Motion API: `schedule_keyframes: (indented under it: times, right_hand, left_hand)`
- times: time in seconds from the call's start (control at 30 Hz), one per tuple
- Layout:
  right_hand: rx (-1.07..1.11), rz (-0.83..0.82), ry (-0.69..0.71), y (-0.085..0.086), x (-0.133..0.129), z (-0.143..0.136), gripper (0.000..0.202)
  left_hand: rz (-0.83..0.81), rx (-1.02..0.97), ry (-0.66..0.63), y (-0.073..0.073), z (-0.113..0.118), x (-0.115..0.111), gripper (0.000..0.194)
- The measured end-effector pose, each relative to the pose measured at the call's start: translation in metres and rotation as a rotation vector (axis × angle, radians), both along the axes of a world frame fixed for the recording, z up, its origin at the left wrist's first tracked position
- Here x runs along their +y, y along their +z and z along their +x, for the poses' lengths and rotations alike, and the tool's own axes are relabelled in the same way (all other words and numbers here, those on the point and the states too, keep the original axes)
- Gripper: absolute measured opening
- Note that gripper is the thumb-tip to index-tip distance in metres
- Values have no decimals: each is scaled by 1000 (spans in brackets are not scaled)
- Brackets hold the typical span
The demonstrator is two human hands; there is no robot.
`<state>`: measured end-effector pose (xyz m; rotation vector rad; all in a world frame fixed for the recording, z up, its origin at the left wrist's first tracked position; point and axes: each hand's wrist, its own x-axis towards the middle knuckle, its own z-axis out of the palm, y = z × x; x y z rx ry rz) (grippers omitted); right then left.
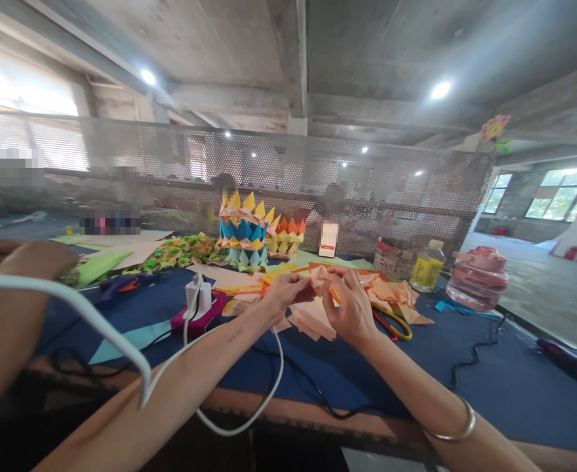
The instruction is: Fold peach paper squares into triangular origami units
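Between my two hands is a small peach-coloured piece of folded paper (pixel 320 279), held above the blue tabletop. My left hand (pixel 286 295) pinches its left side between thumb and fingers. On the other side, my right hand (pixel 351 308) grips it with thumb and bent fingers. Loose peach paper sheets (pixel 313 319) lie just below the hands. Scissors with yellow and red handles (pixel 391 322) rest right of my right hand, partly hidden by it. More folded orange paper (pixel 391 294) is heaped behind them.
Folded-paper crowns (pixel 244 236) stand at the back. A magenta power strip (pixel 200 314) with a white plug sits left; a white cable (pixel 249 429) loops in front. Right are a yellow bottle (pixel 427 267) and pink jug (pixel 478 278). Another person's arm (pixel 18 314) reaches in at far left.
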<state>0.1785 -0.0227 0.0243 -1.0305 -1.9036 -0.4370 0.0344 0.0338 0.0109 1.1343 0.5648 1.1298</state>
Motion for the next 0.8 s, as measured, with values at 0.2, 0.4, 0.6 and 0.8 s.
schedule_keyframes:
  times: [0.2,0.4,0.6,0.8]
  right_hand:
    - [726,-575,47,-7,16,2,51]
    - [901,-856,190,-10,17,1,38]
    - [907,-836,247,-10,18,1,34]
    - [897,-783,232,-7,15,1,29]
  left_hand:
    - [119,76,131,4,1,-5,39]
    - [324,196,168,0,3,-6,34]
    - [322,222,158,0,3,-7,32]
    - [201,176,88,9,1,-15,35]
